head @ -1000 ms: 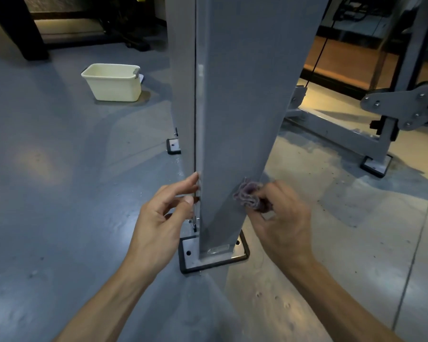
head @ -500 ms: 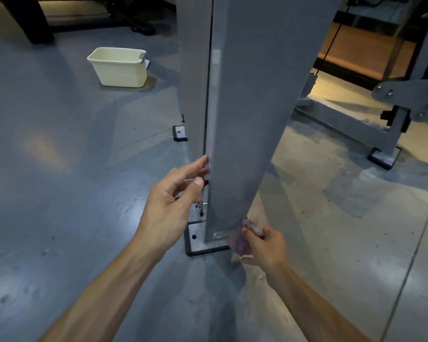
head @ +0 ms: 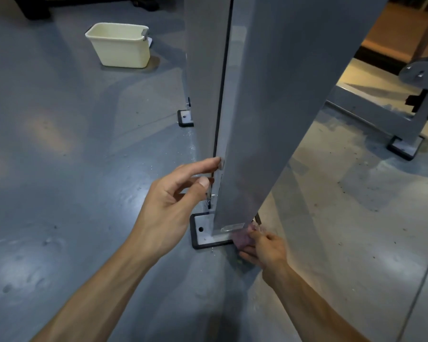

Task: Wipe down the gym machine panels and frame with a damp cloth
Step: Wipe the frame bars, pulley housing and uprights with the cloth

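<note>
Far left, I see only grey floor (head: 59, 169), scuffed and shiny in patches. Further back on it stands a cream tub (head: 120, 46), upright, well apart from my hands.

My left hand (head: 168, 211) comes up from the lower left. Its fingers are relaxed and mostly straight, holding nothing; the index fingertip touches the near edge of the post (head: 269, 119), and the thumb hovers just below it, near a small bolt at the seam. I would call that hand released, only steadying against the metal.

The post itself is a tall grey upright with a flat panel facing me, a dark seam running down its left side. It stands on a base plate (head: 203, 233) with a black rim and one hole showing. A second small foot (head: 185, 117) sits behind it on the floor.

At the bottom right corner of the post I see the cloth (head: 244, 236), purplish and bunched, pressed against the lower edge where the panel meets the base plate. My right hand (head: 266, 248) grasps it, fingers curled round the wad, low to the floor.

To the right the floor turns paler, beige and speckled. Beyond it lies a grey frame rail (head: 371, 112) ending in another black-rimmed foot (head: 404, 146), with a bracket above it at the picture's edge.
</note>
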Demonstrator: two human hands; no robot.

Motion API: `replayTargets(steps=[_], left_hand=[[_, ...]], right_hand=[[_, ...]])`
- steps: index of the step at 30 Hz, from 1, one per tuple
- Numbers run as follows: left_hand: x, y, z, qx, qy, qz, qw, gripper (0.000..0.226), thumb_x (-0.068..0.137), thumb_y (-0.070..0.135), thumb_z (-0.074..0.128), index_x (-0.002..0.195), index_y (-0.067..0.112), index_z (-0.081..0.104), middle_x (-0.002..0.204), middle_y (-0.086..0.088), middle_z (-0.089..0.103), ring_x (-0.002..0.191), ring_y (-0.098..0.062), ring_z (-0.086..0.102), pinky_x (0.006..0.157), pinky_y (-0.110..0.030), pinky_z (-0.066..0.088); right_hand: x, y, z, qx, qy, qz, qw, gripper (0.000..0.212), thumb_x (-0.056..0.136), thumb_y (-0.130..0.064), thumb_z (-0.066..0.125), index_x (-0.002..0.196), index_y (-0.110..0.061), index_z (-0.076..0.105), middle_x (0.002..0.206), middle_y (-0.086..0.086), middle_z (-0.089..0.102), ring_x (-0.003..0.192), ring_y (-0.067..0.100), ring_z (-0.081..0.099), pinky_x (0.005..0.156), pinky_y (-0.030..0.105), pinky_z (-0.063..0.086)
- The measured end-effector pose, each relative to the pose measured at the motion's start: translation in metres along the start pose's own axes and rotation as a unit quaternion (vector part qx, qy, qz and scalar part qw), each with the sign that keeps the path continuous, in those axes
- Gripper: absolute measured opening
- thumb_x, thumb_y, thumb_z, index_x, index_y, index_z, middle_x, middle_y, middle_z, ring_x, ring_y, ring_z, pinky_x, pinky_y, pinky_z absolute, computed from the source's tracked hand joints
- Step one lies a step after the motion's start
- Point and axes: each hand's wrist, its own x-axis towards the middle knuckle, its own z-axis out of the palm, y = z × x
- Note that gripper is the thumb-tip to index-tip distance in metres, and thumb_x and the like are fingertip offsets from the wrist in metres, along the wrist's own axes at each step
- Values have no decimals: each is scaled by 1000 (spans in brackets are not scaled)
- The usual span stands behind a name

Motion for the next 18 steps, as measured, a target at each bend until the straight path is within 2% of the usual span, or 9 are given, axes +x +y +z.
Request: replayTargets(steps=[3, 5, 9, 12, 14, 16, 18], left_hand=[[0, -3, 0, 2, 2, -5, 1000, 36, 104, 9, 57, 126, 33, 71, 128, 13, 71, 116, -18, 68, 101, -46, 56], [0, -4, 1, 3, 3, -7, 1000, 36, 104, 8, 56, 126, 32, 71, 129, 14, 71, 116, -18, 69, 101, -47, 55], [0, -4, 1, 4, 10, -3, 1000, 35, 105, 7, 57, 126, 30, 72, 127, 14, 72, 115, -16, 69, 101, -49, 55], [1, -2, 1, 7, 13, -5, 1000, 36, 104, 5, 55, 126, 28, 72, 124, 13, 73, 114, -14, 70, 102, -48, 55], [0, 2, 3, 4, 19, -11, 1000, 36, 104, 4, 55, 126, 28, 72, 122, 14, 74, 114, -13, 70, 102, -49, 55], [-1, 6, 5, 0, 28, -13, 1000, 37, 104, 4, 55, 124, 30, 73, 121, 14, 74, 114, -13, 70, 102, -51, 54], [-2, 8, 7, -1, 34, -16, 999, 37, 104, 4, 55, 123, 30, 73, 121, 15, 75, 114, -12, 70, 102, -51, 55]], right_hand=[[-16, -6, 18, 21, -57, -23, 998, 21, 102, -6, 54, 109, 8, 68, 88, 20, 77, 77, 29, 77, 60, 30, 63], [-29, -12, 25, 34, -66, -39, 996, 24, 102, -5, 51, 112, 11, 66, 84, 19, 77, 79, 29, 77, 63, 28, 62], [-65, -33, 26, 59, -80, -126, 987, 25, 102, -5, 51, 110, 17, 56, 82, 20, 77, 79, 32, 76, 71, 34, 64], [-85, -44, 25, 75, -94, -168, 978, 16, 102, -5, 54, 103, 10, 58, 83, 19, 77, 78, 30, 76, 71, 32, 63], [-87, -41, 24, 70, -79, -148, 983, 13, 101, -4, 55, 101, 9, 60, 79, 18, 76, 70, 27, 75, 64, 29, 62], [-80, -35, 27, 75, -63, -87, 991, 15, 101, -2, 56, 106, 10, 62, 74, 16, 76, 63, 23, 74, 58, 26, 60], [-81, -36, 31, 72, -71, -56, 993, 22, 102, -4, 54, 114, 13, 60, 77, 17, 76, 63, 21, 74, 58, 26, 61]])
